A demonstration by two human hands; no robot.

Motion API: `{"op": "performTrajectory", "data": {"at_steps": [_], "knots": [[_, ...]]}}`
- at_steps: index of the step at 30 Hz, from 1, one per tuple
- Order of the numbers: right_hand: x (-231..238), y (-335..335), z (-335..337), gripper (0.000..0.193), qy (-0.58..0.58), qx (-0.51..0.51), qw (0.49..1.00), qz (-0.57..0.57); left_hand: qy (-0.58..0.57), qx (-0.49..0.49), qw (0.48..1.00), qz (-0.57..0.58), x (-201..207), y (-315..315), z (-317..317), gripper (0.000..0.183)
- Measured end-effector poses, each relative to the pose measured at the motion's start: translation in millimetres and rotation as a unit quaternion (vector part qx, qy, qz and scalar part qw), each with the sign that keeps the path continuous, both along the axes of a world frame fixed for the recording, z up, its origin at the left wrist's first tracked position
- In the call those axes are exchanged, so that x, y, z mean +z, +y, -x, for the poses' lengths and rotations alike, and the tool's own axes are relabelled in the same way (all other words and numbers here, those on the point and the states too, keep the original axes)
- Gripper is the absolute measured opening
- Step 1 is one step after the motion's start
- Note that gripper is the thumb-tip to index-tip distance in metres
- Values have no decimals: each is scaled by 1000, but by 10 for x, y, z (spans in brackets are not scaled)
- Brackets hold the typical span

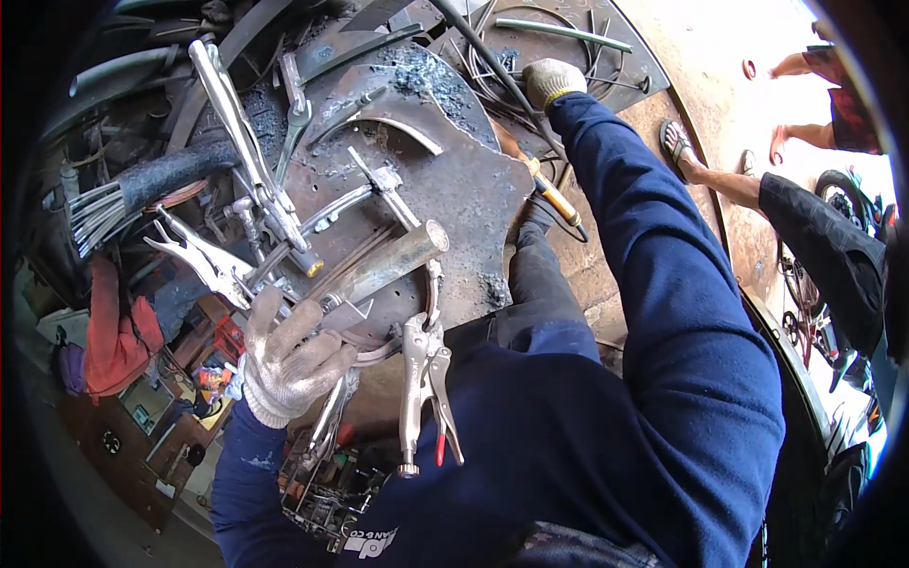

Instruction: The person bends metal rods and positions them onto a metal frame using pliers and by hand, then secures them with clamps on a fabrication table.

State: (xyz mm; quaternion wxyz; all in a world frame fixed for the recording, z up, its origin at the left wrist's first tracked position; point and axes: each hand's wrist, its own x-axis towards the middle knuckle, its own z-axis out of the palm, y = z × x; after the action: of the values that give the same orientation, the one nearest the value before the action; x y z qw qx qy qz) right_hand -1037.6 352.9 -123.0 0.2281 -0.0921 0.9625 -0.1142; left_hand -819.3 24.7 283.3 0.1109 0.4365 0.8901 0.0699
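Note:
My left hand, in a pale work glove, is at the near left of the metal table, fingers apart. Its fingertips are beside a metal pipe; whether they touch it I cannot tell. Locking pliers hang at the table's near edge, clamped to a metal piece. More locking pliers lie left of the pipe, and a long pair is farther up. My right hand, gloved, is stretched out to the far right and closed beside a long dark rod. What it holds is hidden.
The steel plate carries grit and scraps. An open-ended wrench and a bundle of thin rods lie at the left. A yellow-handled tool with a black cable is at the plate's right. Another person's leg is at the right.

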Motion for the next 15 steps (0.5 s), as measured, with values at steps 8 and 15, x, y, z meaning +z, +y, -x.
{"op": "performTrajectory", "data": {"at_steps": [8,15], "knots": [[-84,3,24,26,22,45,999,6,-6,9,1000,2,3,107,76,20],[19,-21,9,27,19,46,999,20,-6,10,1000,12,17,88,38,20]]}}
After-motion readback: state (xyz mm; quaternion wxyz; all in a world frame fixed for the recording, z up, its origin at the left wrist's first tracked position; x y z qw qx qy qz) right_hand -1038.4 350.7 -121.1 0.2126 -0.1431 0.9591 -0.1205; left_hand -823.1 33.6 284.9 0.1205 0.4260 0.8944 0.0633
